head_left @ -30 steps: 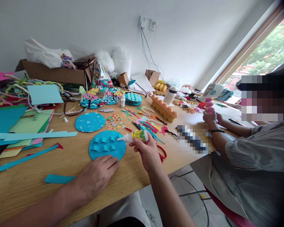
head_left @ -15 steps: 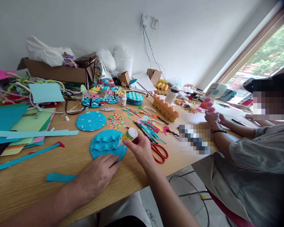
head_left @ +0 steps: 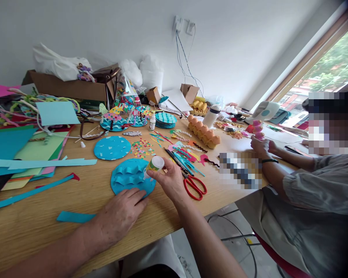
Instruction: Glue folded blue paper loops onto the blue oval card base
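"While the left hand [head_left: 123, 210] lies flat, fingers on the near rim of the blue disc [head_left: 116, 187], what has the right hand [head_left: 171, 180] got?"

"A squeeze bottle [head_left: 156, 163], fingers and thumb closed round it. It's tipped, base up, nozzle down over the disc's right side, beside the rows of wavy blue strips [head_left: 136, 170]. Whether the nozzle touches, I can't tell."

"Anything gripped in the left?"

"Nothing that I see; it's stretched out, steadying the disc against the table [head_left: 26, 239]."

"Can you see what's in the bottle?"

"No, its wall hides that. Same with the white tumbler [head_left: 211, 117] near the wall: dark lid on."

"And the cardboard box [head_left: 72, 87]?"

"A white plastic bag [head_left: 56, 65] bulges from the top. Right of the box, a clear bag [head_left: 128, 89] shows colourful pieces inside."
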A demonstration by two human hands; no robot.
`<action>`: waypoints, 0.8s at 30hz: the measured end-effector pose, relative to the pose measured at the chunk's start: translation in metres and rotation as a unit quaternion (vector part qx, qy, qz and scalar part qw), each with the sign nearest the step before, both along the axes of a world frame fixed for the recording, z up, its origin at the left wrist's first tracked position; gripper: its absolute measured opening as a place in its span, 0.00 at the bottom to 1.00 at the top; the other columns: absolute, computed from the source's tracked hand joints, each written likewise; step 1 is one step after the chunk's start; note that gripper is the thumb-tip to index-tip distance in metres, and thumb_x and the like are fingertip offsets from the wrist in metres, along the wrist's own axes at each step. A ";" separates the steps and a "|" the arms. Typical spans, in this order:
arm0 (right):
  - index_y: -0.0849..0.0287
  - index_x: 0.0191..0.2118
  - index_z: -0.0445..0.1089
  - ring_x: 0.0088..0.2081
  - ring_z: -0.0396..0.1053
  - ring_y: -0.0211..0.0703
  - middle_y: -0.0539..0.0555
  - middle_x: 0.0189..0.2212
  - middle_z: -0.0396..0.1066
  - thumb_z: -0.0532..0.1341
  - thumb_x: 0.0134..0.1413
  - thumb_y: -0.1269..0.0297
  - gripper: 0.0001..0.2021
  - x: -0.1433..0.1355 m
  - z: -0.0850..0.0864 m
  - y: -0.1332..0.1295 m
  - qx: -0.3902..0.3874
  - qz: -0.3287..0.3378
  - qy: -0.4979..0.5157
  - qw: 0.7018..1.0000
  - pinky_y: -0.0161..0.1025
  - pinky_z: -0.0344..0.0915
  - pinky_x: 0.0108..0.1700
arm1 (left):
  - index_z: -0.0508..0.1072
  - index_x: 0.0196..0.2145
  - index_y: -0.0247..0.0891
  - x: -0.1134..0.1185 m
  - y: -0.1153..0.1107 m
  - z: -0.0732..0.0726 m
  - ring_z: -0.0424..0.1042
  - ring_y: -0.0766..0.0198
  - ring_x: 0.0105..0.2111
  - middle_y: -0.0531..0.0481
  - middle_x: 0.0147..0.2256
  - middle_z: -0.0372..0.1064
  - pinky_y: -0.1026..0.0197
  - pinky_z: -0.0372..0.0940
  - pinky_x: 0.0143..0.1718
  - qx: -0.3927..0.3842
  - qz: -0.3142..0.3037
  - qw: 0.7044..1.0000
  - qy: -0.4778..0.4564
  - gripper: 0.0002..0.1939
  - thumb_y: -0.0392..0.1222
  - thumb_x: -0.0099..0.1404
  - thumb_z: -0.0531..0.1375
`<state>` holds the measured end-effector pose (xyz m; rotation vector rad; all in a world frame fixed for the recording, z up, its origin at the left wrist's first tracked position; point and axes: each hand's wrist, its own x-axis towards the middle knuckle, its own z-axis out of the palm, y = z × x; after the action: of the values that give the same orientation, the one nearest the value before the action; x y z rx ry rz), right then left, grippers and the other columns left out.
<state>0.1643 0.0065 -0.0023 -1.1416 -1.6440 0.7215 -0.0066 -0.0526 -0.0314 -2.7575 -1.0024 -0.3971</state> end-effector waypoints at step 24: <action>0.56 0.27 0.71 0.32 0.65 0.41 0.47 0.26 0.69 0.67 0.39 0.64 0.06 -0.003 -0.002 0.005 -0.015 0.013 0.033 0.999 0.37 0.62 0.38 | 0.73 0.40 0.39 0.002 0.002 0.000 0.70 0.58 0.40 0.49 0.41 0.73 0.57 0.66 0.40 0.032 -0.006 0.999 -0.015 0.15 0.29 0.58 0.53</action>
<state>0.1613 0.0115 -0.0047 -1.1082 -1.6007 0.7951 -0.0044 -0.0509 -0.0313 -2.7096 -0.9627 -0.4662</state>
